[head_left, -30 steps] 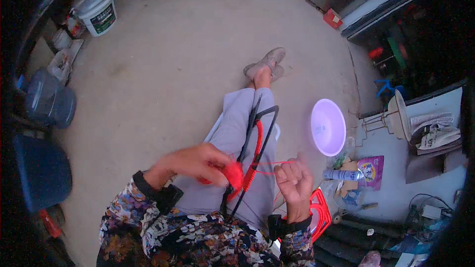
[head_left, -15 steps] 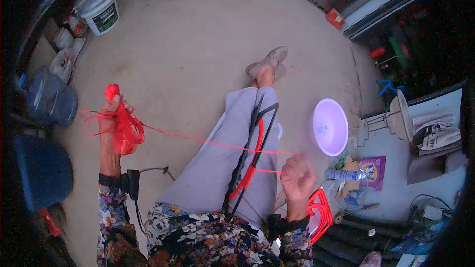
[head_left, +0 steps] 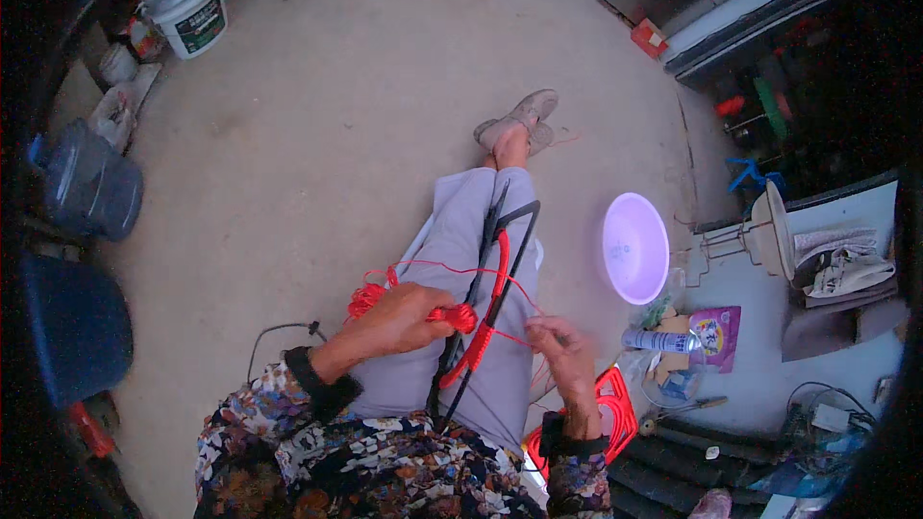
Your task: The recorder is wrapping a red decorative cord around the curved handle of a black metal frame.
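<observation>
A narrow black frame (head_left: 529, 211) lies lengthwise on my lap, part of one bar wrapped in tight turns of red cord (head_left: 475, 358). My left hand (head_left: 409, 315) is closed around a bundle of the same red cord (head_left: 364, 300), just left of the frame. One end of the bundle pokes out beside the thumb, against the black bar. To the frame's right, my right hand (head_left: 569, 354) pinches the strand coming off the wrapped turns. A loose length of cord arcs over the frame between both hands.
A purple basin (head_left: 636, 248) stands on the floor to the right, near a spray can (head_left: 660, 340) and a purple packet (head_left: 714, 338). Beside my right forearm is a red plastic openwork item (head_left: 620, 413). Tubs and a white bucket (head_left: 192, 14) line the left side.
My left hand has come in from the far left to the frame, bringing the cord bundle. The stretched strand has gone slack into an arc. My right hand has shifted only slightly.
</observation>
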`<state>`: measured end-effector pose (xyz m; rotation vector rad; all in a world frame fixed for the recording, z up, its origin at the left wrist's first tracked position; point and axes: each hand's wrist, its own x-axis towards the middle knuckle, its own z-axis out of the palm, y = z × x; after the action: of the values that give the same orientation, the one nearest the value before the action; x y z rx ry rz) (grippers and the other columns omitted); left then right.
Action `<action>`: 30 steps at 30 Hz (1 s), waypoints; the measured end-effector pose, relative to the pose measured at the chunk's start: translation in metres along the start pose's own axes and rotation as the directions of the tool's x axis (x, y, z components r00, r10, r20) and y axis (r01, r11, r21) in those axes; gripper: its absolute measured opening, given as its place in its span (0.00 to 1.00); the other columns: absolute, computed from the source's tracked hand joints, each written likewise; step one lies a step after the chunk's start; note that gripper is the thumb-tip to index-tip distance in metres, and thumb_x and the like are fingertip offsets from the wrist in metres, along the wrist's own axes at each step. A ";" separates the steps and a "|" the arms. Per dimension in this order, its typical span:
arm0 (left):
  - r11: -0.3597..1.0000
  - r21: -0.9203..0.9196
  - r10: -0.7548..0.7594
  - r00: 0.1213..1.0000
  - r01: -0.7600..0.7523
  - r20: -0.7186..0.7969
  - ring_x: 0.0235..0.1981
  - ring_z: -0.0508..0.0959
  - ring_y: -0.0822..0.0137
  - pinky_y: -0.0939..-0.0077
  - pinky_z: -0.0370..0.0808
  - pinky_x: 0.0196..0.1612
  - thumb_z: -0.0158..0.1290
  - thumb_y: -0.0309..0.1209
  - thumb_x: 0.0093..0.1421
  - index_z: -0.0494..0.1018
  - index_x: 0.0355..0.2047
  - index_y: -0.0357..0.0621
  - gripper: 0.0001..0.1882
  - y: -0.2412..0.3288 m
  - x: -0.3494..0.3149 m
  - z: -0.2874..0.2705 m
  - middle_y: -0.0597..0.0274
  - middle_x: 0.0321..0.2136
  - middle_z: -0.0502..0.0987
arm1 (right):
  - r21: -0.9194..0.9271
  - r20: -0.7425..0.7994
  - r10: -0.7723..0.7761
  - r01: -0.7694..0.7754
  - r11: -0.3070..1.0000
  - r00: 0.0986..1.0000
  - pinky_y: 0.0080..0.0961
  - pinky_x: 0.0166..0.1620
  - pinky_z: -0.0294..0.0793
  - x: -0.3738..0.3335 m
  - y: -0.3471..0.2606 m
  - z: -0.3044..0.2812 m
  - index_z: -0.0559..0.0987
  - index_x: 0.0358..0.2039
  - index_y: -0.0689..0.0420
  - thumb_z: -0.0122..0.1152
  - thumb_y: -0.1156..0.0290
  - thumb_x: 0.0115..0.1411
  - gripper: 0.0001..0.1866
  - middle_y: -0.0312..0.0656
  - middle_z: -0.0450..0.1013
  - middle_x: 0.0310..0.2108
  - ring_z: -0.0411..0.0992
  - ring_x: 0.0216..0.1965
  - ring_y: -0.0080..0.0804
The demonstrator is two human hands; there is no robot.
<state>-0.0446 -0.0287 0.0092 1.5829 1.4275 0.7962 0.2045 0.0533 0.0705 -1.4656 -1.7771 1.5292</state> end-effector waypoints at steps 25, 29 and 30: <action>0.934 -0.342 0.067 0.991 -0.103 -0.114 0.43 0.76 0.63 0.69 0.72 0.44 0.52 0.19 0.52 0.59 0.57 0.38 0.30 0.009 0.026 0.039 0.54 0.42 0.75 | -0.084 -0.044 -0.179 0.174 0.981 0.983 0.21 0.36 0.68 0.008 0.002 0.027 0.79 0.35 0.61 0.66 0.72 0.50 0.11 0.37 0.73 0.32 0.70 0.32 0.26; 0.864 -0.504 -0.053 0.997 0.017 -0.057 0.47 0.74 0.62 0.70 0.70 0.50 0.50 0.20 0.57 0.61 0.56 0.37 0.25 0.013 0.010 0.041 0.54 0.45 0.74 | -0.101 -0.080 -0.312 0.303 0.948 0.947 0.29 0.50 0.64 -0.015 -0.035 -0.009 0.78 0.33 0.61 0.67 0.72 0.47 0.12 0.44 0.68 0.46 0.67 0.46 0.35; 0.824 -0.566 -0.070 0.995 0.019 -0.068 0.48 0.74 0.61 0.70 0.70 0.51 0.50 0.21 0.57 0.61 0.56 0.37 0.25 0.014 0.008 0.042 0.53 0.45 0.74 | 0.009 -0.104 -0.291 0.294 0.956 0.951 0.30 0.52 0.63 -0.022 -0.038 -0.019 0.77 0.33 0.61 0.66 0.70 0.50 0.12 0.44 0.67 0.47 0.66 0.47 0.36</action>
<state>-0.0004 -0.0275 0.0024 1.0603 1.1320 1.1470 0.2105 0.0489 0.1178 -1.1820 -1.8138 1.2977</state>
